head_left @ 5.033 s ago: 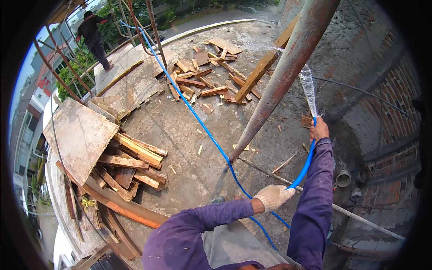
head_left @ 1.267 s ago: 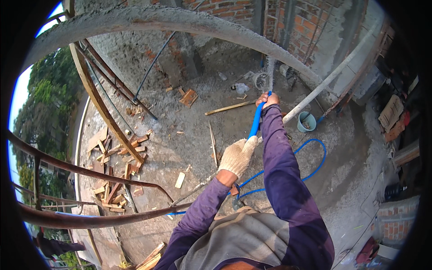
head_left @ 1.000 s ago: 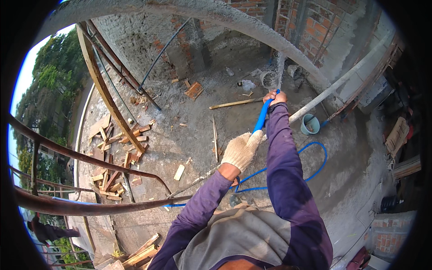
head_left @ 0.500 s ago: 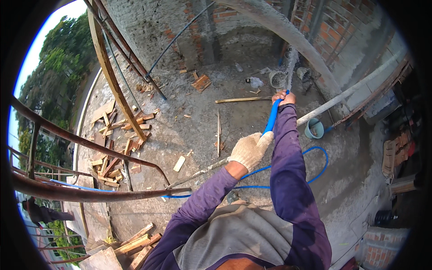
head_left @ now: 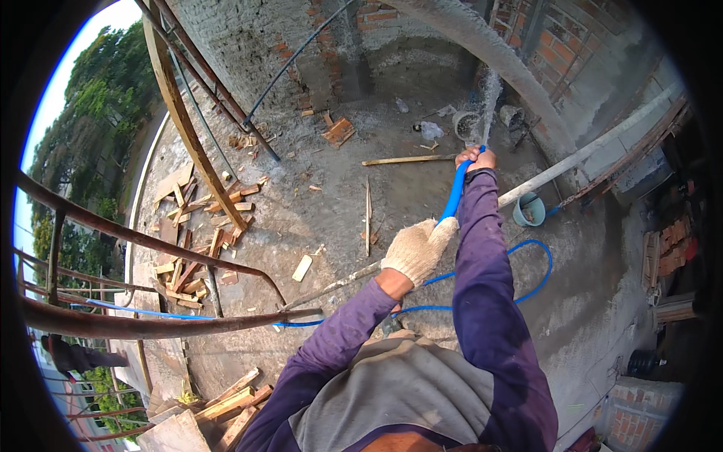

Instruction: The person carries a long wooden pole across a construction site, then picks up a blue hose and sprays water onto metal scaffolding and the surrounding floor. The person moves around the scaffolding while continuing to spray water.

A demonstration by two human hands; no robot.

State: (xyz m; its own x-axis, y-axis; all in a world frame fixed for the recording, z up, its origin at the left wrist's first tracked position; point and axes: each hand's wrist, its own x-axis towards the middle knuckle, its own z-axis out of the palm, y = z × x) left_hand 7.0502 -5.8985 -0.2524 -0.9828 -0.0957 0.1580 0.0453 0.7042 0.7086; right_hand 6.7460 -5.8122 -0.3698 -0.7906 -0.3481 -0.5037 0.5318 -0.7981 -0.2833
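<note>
A blue hose [head_left: 455,192] runs between my hands, and water sprays [head_left: 491,102] from its end toward the wall. My bare right hand [head_left: 477,159] is closed round the hose near its mouth, arm stretched far forward. Farther back, my left hand [head_left: 416,252], in a cream knitted glove, wraps the same hose. From there the hose trails in a loop on the wet concrete floor [head_left: 422,331] and passes off to the left by the rusty rails.
Rusty scaffold pipes [head_left: 151,235] and a slanting wooden beam [head_left: 188,124] stand at left. Wood offcuts [head_left: 184,275] lie beyond them. A long grey pole [head_left: 587,151] crosses at right, above a light-blue bucket [head_left: 529,210]. A grey bucket [head_left: 467,125] sits near the spray.
The view has shifted slightly. Both hands keep their hold on the hose, and the water still sprays forward.
</note>
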